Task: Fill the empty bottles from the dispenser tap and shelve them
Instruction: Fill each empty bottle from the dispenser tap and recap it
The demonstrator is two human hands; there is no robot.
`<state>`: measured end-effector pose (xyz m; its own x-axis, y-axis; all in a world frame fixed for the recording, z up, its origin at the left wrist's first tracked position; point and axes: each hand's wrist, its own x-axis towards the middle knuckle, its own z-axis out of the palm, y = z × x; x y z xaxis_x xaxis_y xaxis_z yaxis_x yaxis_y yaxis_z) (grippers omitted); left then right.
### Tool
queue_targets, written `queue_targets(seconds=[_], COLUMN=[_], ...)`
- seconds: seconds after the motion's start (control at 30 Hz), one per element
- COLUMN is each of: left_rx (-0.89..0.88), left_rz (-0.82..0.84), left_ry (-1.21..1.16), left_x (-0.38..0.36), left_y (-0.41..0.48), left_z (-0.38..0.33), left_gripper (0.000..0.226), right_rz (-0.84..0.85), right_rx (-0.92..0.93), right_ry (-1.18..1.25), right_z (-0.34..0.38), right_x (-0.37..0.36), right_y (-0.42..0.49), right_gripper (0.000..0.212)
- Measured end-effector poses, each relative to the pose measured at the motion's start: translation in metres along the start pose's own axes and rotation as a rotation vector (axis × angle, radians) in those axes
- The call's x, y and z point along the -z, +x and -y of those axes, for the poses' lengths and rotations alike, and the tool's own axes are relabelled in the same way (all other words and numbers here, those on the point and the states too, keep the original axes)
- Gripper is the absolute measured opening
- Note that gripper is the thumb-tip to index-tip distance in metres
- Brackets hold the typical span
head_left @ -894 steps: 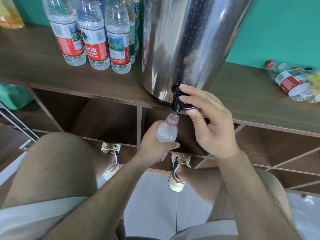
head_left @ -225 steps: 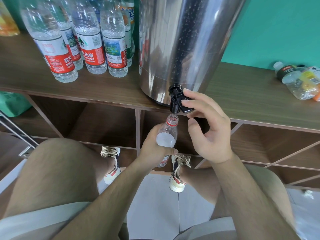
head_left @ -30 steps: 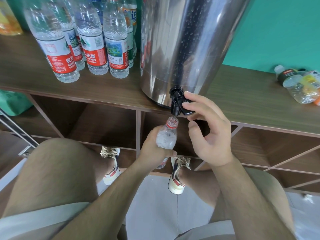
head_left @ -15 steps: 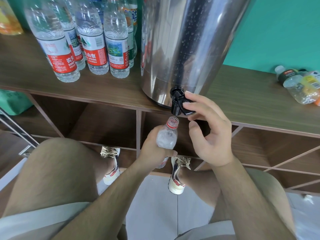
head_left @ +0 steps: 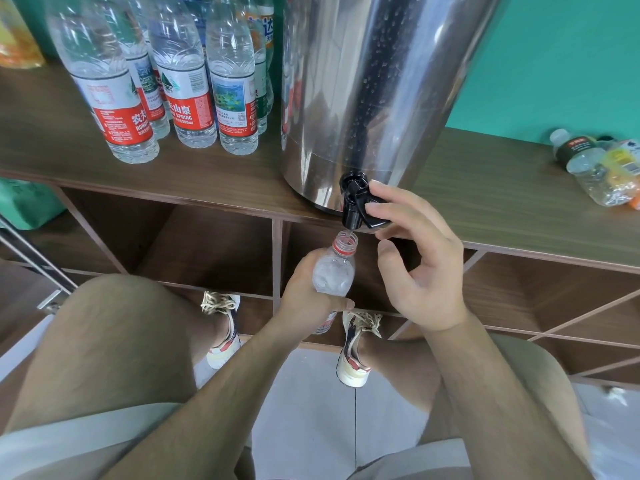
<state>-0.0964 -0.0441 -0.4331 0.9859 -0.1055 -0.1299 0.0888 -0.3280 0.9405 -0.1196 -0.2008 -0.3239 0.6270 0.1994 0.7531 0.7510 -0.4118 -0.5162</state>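
Observation:
A steel dispenser [head_left: 374, 91] stands on the wooden shelf top [head_left: 502, 188], its black tap [head_left: 355, 206] hanging over the front edge. My left hand [head_left: 304, 299] grips a clear open bottle [head_left: 334, 275] with a red neck ring, held upright with its mouth right under the tap. Water runs from the spout into the bottle. My right hand [head_left: 415, 265] pinches the tap lever with thumb and forefinger. Several filled bottles [head_left: 180, 91] with red labels stand upright left of the dispenser.
A few empty bottles [head_left: 599, 168] lie on their sides at the shelf top's right end. Open wooden cubbies [head_left: 204, 247] sit below the top. My knees and shoes are above the tiled floor. A green bag [head_left: 27, 206] rests at the far left.
Since 29.8 s ago one more bottle stands at the left group and one fewer lies at the right. Over the last second the hands, bottle and tap have stayed put.

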Motion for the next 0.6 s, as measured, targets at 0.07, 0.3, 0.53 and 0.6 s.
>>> queue_targets(seconds=[0.07,0.3,0.53,0.6], left_rx=[0.002,0.0,-0.021,-0.016], left_rz=[-0.003,-0.011,-0.008,-0.011], left_ry=[-0.005,0.009,-0.006,0.001], left_x=[0.0003,-0.0005,-0.0001,0.0], left_y=[0.0001,-0.0001,-0.0011,-0.0018], left_z=[0.0002,-0.0006,-0.0009,-0.0013], left_gripper=[0.085,0.087,0.084,0.084], right_rz=[0.002,0.006,0.006,-0.007], right_rx=[0.003,0.007,-0.005,-0.001], right_ry=[-0.002,-0.003,-0.022,-0.022], right_z=[0.0002,-0.0006,0.0013,0.0022], right_x=[0.0001,0.0005,-0.0005,-0.0008], right_y=[0.0,0.0001,0.0003,0.0009], right_gripper=[0.053,0.05,0.043,0.028])
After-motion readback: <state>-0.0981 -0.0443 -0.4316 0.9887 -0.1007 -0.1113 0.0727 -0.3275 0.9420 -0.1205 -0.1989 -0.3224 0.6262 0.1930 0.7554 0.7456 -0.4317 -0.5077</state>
